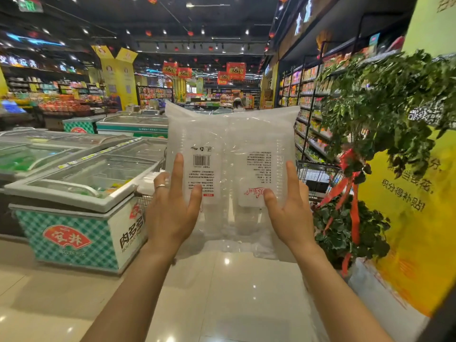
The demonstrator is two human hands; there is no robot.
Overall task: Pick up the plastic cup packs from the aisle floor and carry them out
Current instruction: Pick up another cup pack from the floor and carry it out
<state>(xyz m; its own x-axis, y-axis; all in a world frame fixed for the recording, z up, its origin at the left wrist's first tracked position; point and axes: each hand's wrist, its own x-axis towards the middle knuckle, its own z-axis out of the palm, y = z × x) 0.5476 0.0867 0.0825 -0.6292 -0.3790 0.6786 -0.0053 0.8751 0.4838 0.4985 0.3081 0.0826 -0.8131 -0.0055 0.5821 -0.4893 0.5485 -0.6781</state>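
Both forearms are extended forward and slightly upward from the bottom of the view, converging on one load held at chest height.

The left hand [170, 208] is set against the lower left part of the cup pack [232, 144]. Its thumb is pressed on the near face, its index finger is laid straight up that face, and a ringed finger is bent at the pack's left edge. The remaining fingers are hidden.

The right hand [290, 213] mirrors it at the lower right, with the thumb pressed on the near face and the index finger pointing up along the right edge. The other fingers cannot be seen. The pack is gripped between the two hands and is clear of the floor [234, 297].

Glass-topped freezer chests [81, 174] are ranged to the left, close beside the left forearm. A wire shopping trolley [318, 178] is seen just behind the pack's right edge. A potted plant [345, 225] tied with a red ribbon [354, 211] stands to the right against a yellow pillar [419, 206]. Stocked shelves [308, 102] run along the right side of the aisle.

The pack is held upright, with its long axis vertical. Its broad printed face, bearing a barcode [201, 159], is turned toward the camera. Two columns of stacked clear cups are visible side by side inside the wrap.
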